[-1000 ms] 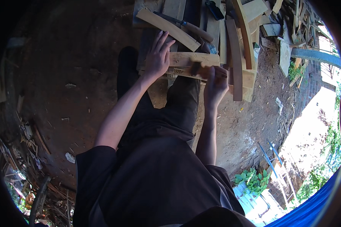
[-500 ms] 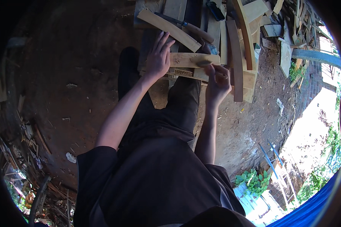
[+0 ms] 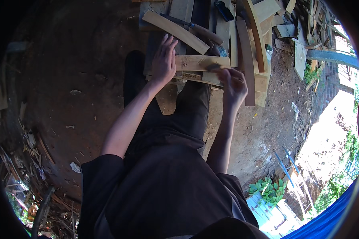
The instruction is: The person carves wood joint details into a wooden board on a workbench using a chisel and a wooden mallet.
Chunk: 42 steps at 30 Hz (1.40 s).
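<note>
With fingers outstretched and close together, my left hand (image 3: 163,59) rests at the left end of a pale marked board (image 3: 193,61) lying crosswise on the makeshift wooden bench. My right hand (image 3: 233,83) grips a brown tool (image 3: 215,67) whose head is a motion blur over the board's right part; I cannot make out its exact kind. Just beyond lie a pale curved strip (image 3: 175,32) and a long tool with a wooden handle (image 3: 206,32). A brown curved strip (image 3: 247,63) lies beside my right hand.
A dark object (image 3: 223,11) sits at the bench's far side among more strips (image 3: 257,32). Scrap wood (image 3: 301,59) and a blue beam (image 3: 333,59) are at the right, a plant (image 3: 267,189) lower right, wood debris (image 3: 36,167) on the dirt floor lower left.
My right hand and its tool have shifted a little to the right along the board, the tool still blurred. My left hand stays on the board's left end.
</note>
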Motion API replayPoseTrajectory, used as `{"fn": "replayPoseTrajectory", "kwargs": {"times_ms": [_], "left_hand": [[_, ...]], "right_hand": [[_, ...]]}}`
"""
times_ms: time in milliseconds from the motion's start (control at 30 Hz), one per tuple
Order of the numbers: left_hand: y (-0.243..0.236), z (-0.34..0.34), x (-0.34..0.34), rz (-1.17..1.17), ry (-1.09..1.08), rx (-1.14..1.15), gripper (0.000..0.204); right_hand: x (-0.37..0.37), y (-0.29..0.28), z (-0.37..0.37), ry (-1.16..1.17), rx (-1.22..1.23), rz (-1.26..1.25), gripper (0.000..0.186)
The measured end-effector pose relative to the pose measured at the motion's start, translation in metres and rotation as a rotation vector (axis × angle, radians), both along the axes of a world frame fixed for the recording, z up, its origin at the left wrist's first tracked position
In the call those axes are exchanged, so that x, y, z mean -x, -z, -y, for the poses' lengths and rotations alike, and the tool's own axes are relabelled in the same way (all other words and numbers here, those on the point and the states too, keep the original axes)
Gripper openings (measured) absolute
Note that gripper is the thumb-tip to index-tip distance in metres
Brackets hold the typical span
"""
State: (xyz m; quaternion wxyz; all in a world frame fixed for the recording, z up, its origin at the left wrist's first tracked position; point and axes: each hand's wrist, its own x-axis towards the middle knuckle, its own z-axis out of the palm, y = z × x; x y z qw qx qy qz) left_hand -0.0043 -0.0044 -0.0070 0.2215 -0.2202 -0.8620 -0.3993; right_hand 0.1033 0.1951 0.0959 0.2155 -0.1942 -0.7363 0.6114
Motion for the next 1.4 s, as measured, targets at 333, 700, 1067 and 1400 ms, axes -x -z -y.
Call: {"fn": "replayPoseTrajectory", "kwargs": {"times_ms": [333,700,1067,1400], "left_hand": [[0.0,0.0,-0.001,0.016,0.001,0.0,0.028],[0.0,-0.001,-0.003,0.02,-0.002,0.0,0.026],[0.002,-0.002,-0.005,-0.072,-0.032,0.085,0.022],[0.001,-0.001,-0.004,-0.092,-0.047,0.066,0.018]], "right_hand": [[0.005,0.004,0.011,0.117,-0.318,0.037,0.019],[-0.005,0.004,-0.033,0.171,-0.087,-0.03,0.016],[-0.009,0.003,-0.026,0.247,-0.209,-0.06,0.016],[-0.005,0.017,-0.022,0.122,-0.054,-0.046,0.014]]}}
